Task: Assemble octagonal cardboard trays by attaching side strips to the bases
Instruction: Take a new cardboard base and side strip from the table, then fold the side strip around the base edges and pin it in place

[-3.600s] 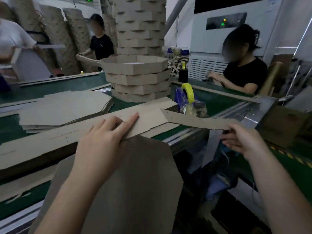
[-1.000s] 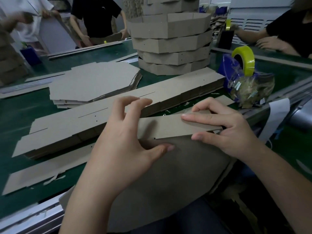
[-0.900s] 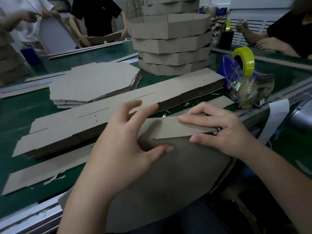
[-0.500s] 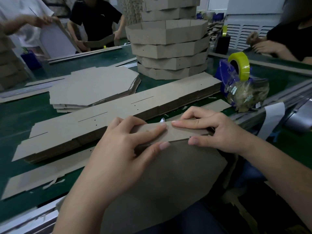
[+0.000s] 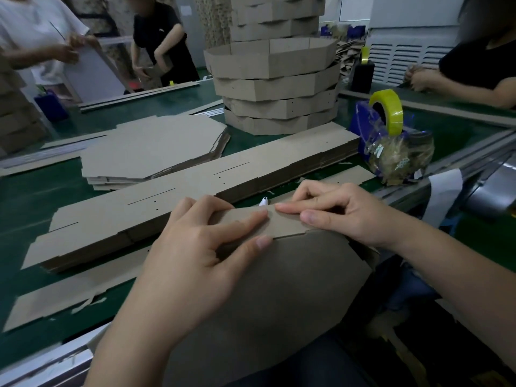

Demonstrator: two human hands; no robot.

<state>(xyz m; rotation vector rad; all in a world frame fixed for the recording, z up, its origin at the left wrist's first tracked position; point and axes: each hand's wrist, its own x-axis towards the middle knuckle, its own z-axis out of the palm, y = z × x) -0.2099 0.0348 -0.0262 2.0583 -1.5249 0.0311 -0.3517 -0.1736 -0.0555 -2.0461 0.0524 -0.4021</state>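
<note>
Head view: octagonal base sits tilted at the near edge of the bench, over the lap. Side strip lies along its far edge. Left hand and right hand both pinch the strip, fingertips nearly meeting. Looks like seating the first segment. Next move likely needs the edges flush, then wrapping the strip round the right corner.

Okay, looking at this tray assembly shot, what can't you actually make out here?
Head view only.
Joint between side strip and octagonal base: mostly covered by the left hand and right hand, so tab seating cannot be told.
Base's near edge: cut off by the bottom edge.
Small white object beyond the strip: partly hidden by the strip, too small to identify.
Rear tray stack: cut off by the top edge.
</note>
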